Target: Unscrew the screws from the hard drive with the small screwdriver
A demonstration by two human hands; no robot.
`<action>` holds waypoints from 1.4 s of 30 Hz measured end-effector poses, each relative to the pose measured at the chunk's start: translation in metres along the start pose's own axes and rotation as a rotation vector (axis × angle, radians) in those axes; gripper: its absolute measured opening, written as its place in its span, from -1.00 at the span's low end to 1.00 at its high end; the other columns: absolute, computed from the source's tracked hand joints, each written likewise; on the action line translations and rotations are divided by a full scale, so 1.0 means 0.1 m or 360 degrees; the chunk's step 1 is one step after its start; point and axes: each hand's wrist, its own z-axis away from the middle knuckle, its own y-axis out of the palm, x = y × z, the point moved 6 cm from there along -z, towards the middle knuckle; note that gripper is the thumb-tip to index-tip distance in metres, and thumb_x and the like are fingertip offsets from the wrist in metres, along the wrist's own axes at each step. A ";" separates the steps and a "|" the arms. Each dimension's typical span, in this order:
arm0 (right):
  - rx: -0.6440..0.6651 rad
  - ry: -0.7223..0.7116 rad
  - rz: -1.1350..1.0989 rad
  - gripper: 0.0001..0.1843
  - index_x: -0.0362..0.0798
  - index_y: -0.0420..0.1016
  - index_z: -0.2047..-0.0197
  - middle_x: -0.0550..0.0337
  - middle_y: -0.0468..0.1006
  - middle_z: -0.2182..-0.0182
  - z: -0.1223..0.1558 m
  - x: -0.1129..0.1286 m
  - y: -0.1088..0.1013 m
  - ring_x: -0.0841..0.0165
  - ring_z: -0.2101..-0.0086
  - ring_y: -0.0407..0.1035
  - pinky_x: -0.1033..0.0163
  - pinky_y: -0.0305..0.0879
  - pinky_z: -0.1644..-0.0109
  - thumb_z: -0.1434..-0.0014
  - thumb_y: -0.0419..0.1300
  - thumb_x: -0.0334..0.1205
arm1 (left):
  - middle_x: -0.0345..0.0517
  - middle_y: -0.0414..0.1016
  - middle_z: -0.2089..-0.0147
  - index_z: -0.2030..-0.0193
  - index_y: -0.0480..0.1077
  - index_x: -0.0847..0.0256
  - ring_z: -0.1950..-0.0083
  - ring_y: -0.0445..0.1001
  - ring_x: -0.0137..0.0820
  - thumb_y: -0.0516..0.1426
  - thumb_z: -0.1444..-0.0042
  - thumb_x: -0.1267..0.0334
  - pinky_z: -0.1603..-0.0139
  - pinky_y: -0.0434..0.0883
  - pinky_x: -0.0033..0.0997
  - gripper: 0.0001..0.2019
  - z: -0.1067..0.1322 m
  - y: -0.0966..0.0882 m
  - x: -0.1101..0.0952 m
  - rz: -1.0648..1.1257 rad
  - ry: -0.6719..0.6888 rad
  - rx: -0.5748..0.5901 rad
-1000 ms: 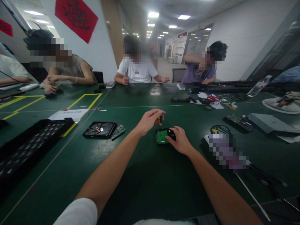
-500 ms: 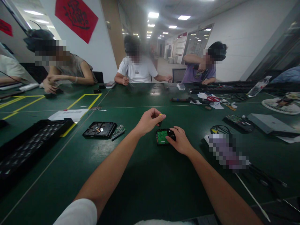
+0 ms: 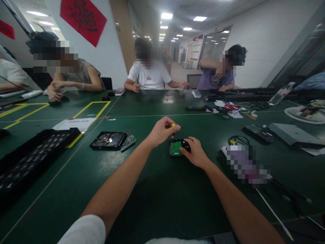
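Note:
A hard drive (image 3: 175,147) lies on the green table with its green circuit board facing up. My right hand (image 3: 196,151) is closed over its right side, thumb on the board and fingers along the far edge. Just above the drive's far left corner, my left hand (image 3: 164,131) pinches a small screwdriver (image 3: 173,125) with a yellow top, held roughly upright. Its shaft and tip are mostly hidden by the fingers, so I cannot tell whether it touches the drive. To the left are an opened drive casing (image 3: 108,140) with small bits in it and a loose circuit board (image 3: 129,143).
A long black tray (image 3: 38,159) stands on the left. On the right are a blurred-out phone-like thing (image 3: 245,162), cables (image 3: 238,139), another drive (image 3: 259,133) and a grey metal box (image 3: 294,135). Several people sit across the table (image 3: 142,189).
My left hand has shifted very slightly, and more of the screwdriver's yellow top now shows. The right hand and the hard drive stay in place.

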 end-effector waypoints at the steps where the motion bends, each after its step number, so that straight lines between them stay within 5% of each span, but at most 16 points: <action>1: -0.0001 -0.0003 -0.0002 -0.37 -0.04 0.38 -0.32 -0.18 0.30 -0.31 0.00 0.00 0.00 -0.03 -0.34 0.11 -0.18 0.12 -0.39 -0.33 0.19 0.16 | 0.03 0.61 0.17 0.16 0.33 0.23 0.17 0.57 -0.33 0.34 -0.16 0.13 0.39 0.49 -0.48 -0.68 0.00 0.01 0.00 0.0011 -0.0002 0.0015; 9: -0.0027 -0.0037 0.0009 -0.37 -0.06 0.37 -0.32 -0.18 0.32 -0.29 0.00 0.03 -0.01 0.00 -0.34 0.12 -0.16 0.11 -0.40 -0.34 0.17 0.15 | -0.01 0.53 0.18 0.03 0.50 0.24 0.15 0.52 -0.36 0.13 -0.34 0.05 0.35 0.51 -0.47 -0.71 -0.03 -0.02 0.01 0.0104 -0.0057 -0.0010; 20: -0.0004 0.0000 -0.0013 -0.29 -0.03 0.30 -0.40 -0.17 0.29 -0.32 -0.01 -0.01 0.01 -0.03 -0.35 0.10 -0.19 0.10 -0.41 -0.34 0.16 0.19 | 0.00 0.57 0.22 0.19 0.39 0.28 0.26 0.52 -0.41 0.31 -0.21 0.09 0.34 0.54 -0.44 -0.71 0.00 -0.02 0.01 0.0003 -0.0072 -0.0071; 32: 0.0005 -0.0005 0.0021 -0.28 -0.03 0.32 -0.40 -0.16 0.27 -0.34 0.00 -0.02 0.02 -0.05 -0.36 0.08 -0.22 0.13 -0.39 -0.35 0.13 0.23 | 0.03 0.51 0.18 0.15 0.54 0.28 0.13 0.51 -0.32 0.12 -0.33 0.05 0.30 0.57 -0.39 -0.69 -0.02 0.00 0.02 0.0176 -0.0121 -0.0007; 42: 0.0031 0.0027 -0.0016 -0.29 0.01 0.32 -0.40 -0.12 0.26 -0.34 0.00 -0.02 0.02 -0.04 -0.38 0.05 -0.21 0.14 -0.39 -0.34 0.14 0.22 | -0.09 0.50 0.30 0.27 0.45 0.26 0.30 0.48 -0.43 0.35 -0.13 -0.02 0.33 0.54 -0.43 -0.64 0.00 -0.02 0.03 -0.0027 -0.0083 -0.0071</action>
